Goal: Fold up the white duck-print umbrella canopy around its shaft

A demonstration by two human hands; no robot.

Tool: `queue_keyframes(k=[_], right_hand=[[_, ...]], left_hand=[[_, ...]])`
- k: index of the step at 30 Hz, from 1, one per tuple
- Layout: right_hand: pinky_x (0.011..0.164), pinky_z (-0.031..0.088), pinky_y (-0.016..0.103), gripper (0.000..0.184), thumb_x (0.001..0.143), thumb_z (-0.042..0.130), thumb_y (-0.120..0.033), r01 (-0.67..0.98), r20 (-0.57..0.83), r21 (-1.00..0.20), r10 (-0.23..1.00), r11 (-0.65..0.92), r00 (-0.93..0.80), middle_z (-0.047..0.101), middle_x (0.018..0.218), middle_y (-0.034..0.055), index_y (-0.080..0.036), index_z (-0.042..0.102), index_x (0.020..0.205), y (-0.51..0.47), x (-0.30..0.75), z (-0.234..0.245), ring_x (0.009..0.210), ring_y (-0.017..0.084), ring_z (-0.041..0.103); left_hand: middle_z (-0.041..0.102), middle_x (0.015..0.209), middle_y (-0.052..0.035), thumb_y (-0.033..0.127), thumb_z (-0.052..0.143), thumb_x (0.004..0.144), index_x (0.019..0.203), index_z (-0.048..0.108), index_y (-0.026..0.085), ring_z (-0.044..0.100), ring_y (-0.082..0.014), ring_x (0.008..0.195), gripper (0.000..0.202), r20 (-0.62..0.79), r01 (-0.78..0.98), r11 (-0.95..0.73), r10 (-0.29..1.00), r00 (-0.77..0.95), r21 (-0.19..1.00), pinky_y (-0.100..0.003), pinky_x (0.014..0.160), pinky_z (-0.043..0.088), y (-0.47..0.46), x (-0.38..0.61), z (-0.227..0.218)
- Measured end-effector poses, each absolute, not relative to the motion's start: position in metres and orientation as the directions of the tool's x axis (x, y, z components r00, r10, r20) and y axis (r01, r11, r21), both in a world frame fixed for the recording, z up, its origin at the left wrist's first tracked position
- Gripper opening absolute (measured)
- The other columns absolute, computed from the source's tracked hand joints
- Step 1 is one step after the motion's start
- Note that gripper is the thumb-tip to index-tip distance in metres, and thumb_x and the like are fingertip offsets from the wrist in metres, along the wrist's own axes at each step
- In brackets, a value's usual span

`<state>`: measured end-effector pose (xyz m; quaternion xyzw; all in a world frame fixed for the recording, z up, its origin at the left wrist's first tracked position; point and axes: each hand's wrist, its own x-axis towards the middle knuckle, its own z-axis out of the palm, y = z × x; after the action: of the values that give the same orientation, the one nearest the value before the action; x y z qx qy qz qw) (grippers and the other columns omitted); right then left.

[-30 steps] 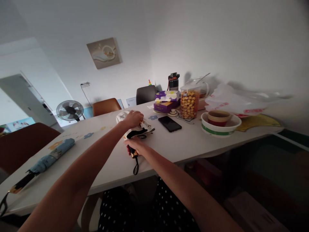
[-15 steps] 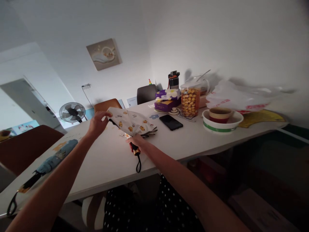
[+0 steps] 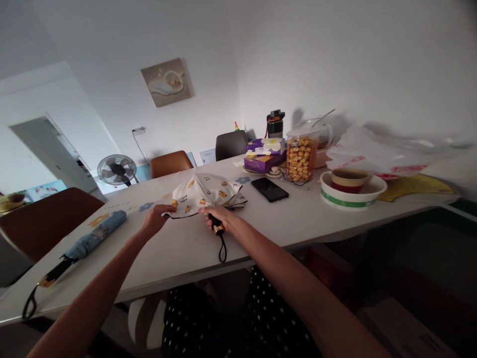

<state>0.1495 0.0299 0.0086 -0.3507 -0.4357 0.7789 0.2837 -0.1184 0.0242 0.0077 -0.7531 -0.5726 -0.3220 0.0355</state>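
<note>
A white folding umbrella (image 3: 204, 194) with small orange prints lies on the white table (image 3: 179, 253), its canopy loose. My right hand (image 3: 219, 217) is closed round its black handle near the table's front edge, and a black wrist strap (image 3: 222, 251) hangs over that edge. My left hand (image 3: 155, 220) pinches the canopy's left edge and holds it stretched out to the left, low over the table.
A folded blue umbrella (image 3: 80, 246) lies at the left. A black phone (image 3: 269, 189), a purple box (image 3: 263, 160), a snack jar (image 3: 301, 158), a bowl with a red cup (image 3: 352, 189) and plastic bags (image 3: 376, 154) sit right. Brown chairs (image 3: 48, 219) and a fan (image 3: 117, 170) stand behind.
My left hand took hold of the canopy edge, drew it out to the left, then lowered it toward the table. My right hand stayed on the handle.
</note>
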Motion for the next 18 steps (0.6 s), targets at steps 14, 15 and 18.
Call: queue_keyframes(k=[14,15,18], right_hand=[[0.031,0.039,0.019,0.023,0.080,0.060,-0.039,-0.115,-0.299,-0.906,0.806,-0.408,-0.510,0.045,0.048,-0.0066,-0.018,0.048,0.081,0.029,0.147,0.005,0.031,0.007,0.041],[0.031,0.039,0.018,0.021,0.080,0.060,-0.035,-0.111,-0.294,-0.910,0.810,-0.400,-0.508,0.045,0.047,-0.0071,-0.018,0.048,0.080,0.029,0.147,0.005,0.031,0.007,0.040],[0.032,0.038,0.017,0.019,0.079,0.060,-0.030,-0.080,-0.319,-0.912,0.818,-0.403,-0.479,0.044,0.046,-0.0073,-0.017,0.046,0.074,0.026,0.146,0.006,0.031,0.006,0.039]], left_hand=[[0.069,0.099,-0.0028,0.018,0.045,0.081,0.092,0.069,0.023,0.059,-0.0177,0.099,0.027,0.811,0.902,-0.419,0.561,0.168,0.103,-0.035,0.091,0.043,-0.002,-0.115,0.016],[0.069,0.099,-0.0029,0.018,0.044,0.081,0.091,0.069,0.023,0.058,-0.0179,0.100,0.027,0.819,0.908,-0.409,0.549,0.165,0.091,-0.036,0.091,0.043,-0.003,-0.115,0.015],[0.069,0.099,-0.0019,0.012,0.043,0.078,0.089,0.071,0.025,0.057,-0.0199,0.103,0.032,0.730,0.926,-0.368,0.654,0.199,0.078,-0.040,0.094,0.040,-0.003,-0.118,0.008]])
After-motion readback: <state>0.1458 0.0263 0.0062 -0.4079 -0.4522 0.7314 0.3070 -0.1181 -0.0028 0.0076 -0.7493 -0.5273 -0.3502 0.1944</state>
